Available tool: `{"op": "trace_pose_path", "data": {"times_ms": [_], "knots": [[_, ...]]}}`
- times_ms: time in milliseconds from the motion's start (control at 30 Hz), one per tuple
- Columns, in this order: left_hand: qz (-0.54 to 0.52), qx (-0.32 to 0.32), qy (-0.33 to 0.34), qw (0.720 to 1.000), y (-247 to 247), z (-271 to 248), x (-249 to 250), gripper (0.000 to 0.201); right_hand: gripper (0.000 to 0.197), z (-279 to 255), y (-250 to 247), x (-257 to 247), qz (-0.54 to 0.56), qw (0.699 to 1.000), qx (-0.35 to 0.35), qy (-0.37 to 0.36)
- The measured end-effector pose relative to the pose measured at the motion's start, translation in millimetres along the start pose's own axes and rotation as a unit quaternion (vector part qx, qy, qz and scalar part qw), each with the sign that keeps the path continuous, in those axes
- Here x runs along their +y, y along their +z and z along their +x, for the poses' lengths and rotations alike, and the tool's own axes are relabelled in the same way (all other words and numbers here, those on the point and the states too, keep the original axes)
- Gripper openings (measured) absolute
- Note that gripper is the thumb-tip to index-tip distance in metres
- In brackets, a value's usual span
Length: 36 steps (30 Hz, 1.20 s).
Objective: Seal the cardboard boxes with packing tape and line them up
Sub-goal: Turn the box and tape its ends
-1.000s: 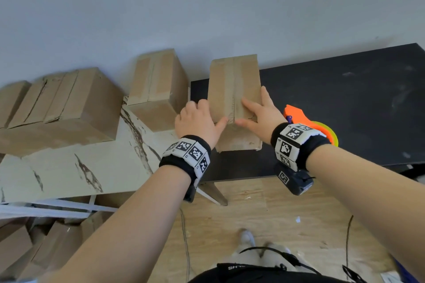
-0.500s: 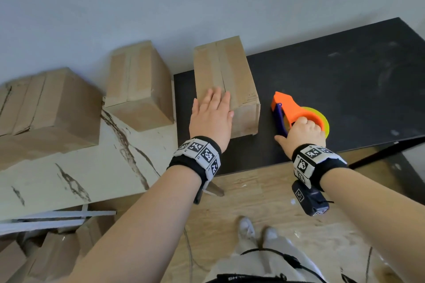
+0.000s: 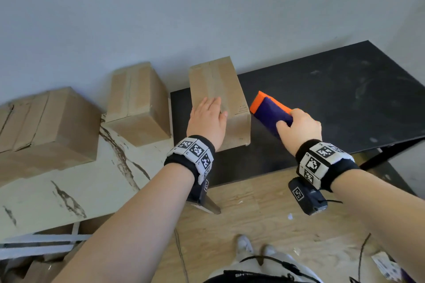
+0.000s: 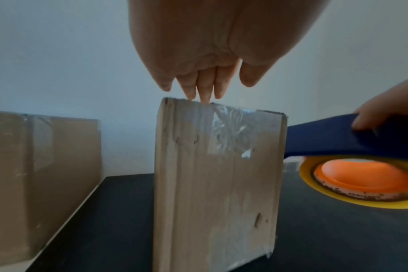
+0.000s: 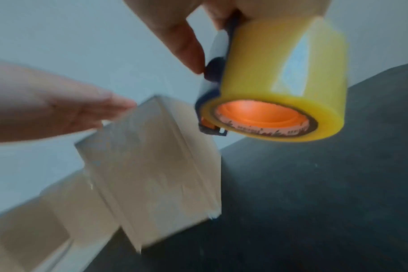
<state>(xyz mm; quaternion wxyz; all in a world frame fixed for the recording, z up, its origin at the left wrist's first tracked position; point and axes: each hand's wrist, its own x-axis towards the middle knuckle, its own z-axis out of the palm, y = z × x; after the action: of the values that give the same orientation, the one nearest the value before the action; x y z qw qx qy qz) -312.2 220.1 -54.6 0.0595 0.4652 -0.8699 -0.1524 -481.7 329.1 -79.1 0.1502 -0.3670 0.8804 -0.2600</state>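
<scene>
A small cardboard box (image 3: 220, 85) stands at the left end of the black table (image 3: 333, 99), with clear tape along its top seam and down its near face (image 4: 221, 165). My left hand (image 3: 207, 119) lies flat on the box top, fingers straight (image 4: 205, 86). My right hand (image 3: 299, 128) grips the orange and blue tape dispenser (image 3: 269, 110) just right of the box and above the table. Its yellow tape roll (image 5: 284, 86) hangs under the handle. The same box (image 5: 151, 174) shows blurred in the right wrist view.
Two more taped boxes, one (image 3: 138, 103) close by and one (image 3: 46, 126) further left, sit on a white marbled table (image 3: 69, 190). More cardboard (image 3: 34, 266) lies on the wooden floor below. The grey wall runs behind the tables.
My right hand left the box top, took hold of the tape dispenser and lifted it off the table. My left hand went from gripping the box edge to lying flat on top.
</scene>
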Motion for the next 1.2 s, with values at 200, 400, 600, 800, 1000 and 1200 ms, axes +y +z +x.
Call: {"op": "trace_pose_path", "data": {"times_ms": [200, 400, 600, 800, 1000, 1200], "knots": [[-0.176, 0.026, -0.006, 0.984, -27.8, 3.3, 27.5, 0.041, 0.044, -1.3, -61.5, -10.5, 0.139, 0.987, 0.083, 0.01], [-0.484, -0.074, -0.141, 0.86, -40.5, 4.3, 43.8, 0.036, 0.049, -7.0, -80.8, -21.6, 0.209, 0.974, 0.075, -0.041], [-0.591, -0.123, -0.163, 0.78, -53.7, -11.2, 26.0, 0.021, 0.05, -13.6, -79.8, -30.2, 0.239, 0.967, 0.033, -0.083], [-0.553, -0.083, -0.188, 0.807, -53.7, -24.6, 11.7, 0.015, 0.052, -19.4, -70.2, -37.2, 0.21, 0.97, -0.015, -0.119], [-0.474, -0.033, -0.179, 0.861, -52.6, -29.2, -2.3, 0.023, 0.047, -27.2, -64.2, -46.3, 0.079, 0.981, -0.074, -0.161], [-0.424, 0.03, -0.231, 0.875, -60.6, -30.6, -28.2, 0.01, 0.047, -23.1, -75.3, -36.3, 0.0, 0.986, -0.055, -0.154]]}}
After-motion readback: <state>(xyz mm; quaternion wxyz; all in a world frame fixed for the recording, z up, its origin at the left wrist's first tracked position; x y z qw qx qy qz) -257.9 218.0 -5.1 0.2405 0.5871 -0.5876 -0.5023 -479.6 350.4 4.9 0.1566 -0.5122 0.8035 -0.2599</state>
